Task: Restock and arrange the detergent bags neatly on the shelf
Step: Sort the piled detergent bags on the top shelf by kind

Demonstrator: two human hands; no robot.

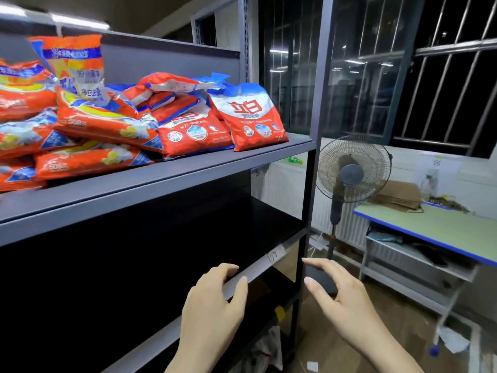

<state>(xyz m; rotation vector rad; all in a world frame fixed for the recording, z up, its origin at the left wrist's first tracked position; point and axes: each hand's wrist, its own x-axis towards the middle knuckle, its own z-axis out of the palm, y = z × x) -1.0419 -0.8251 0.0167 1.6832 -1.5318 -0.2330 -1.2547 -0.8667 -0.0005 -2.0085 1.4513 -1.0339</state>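
Filling most of the view, the grey metal shelf (pixel 166 173) carries the detergent bags (pixel 113 122) in a loose heap on its upper level, far and left of both hands. Right of it stand a pedestal fan (pixel 352 170) and a bench (pixel 430 227). The soft, slumping, probably slick pouches look best taken by both side edges. The left hand (pixel 212 305) rests on a lower shelf lip; the right hand (pixel 338 294) hovers, both grips apart and empty.
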